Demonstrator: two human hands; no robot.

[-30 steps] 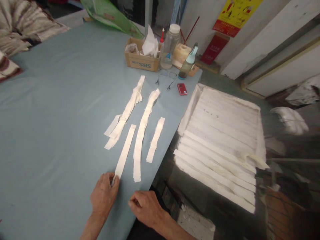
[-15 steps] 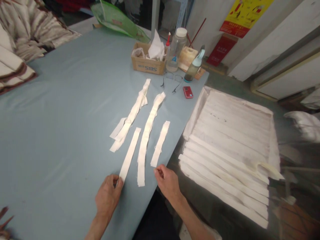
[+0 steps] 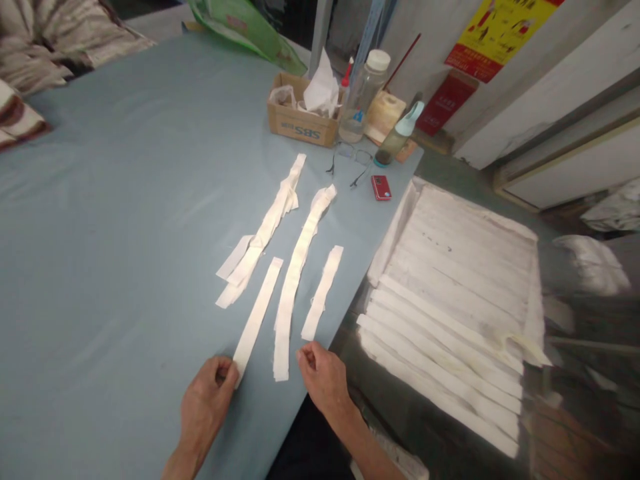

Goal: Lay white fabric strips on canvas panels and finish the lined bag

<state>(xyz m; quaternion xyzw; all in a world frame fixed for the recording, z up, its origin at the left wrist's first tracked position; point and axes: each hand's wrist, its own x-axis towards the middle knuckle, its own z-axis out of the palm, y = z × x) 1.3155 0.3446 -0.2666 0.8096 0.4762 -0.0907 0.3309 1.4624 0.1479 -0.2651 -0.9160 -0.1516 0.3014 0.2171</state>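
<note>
On the blue-grey table lies a narrow cream fabric strip (image 3: 259, 315); my left hand (image 3: 207, 398) pinches its near end between thumb and curled fingers. My right hand (image 3: 323, 375) is closed at the table edge, just below a short stack of strips (image 3: 323, 293); nothing shows in its fingers. Between the hands runs a longer stack of cream strips (image 3: 294, 280), slightly bent at its far end. Further left is a loose, uneven bundle of strips (image 3: 265, 230), with ends fanning apart.
At the back stand a cardboard box (image 3: 303, 127) with tissue, a clear jar (image 3: 361, 100) and a bottle (image 3: 400, 137). Glasses (image 3: 355, 155) and a small red case (image 3: 381, 188) lie nearby. Right of the table, a white-lined box (image 3: 465, 250) has long strips across it.
My right hand has moved slightly left and nearer to me. The left hand stays at the strip's near end, slightly lower left in view. The camera has shifted a little; the strips look unchanged.
</note>
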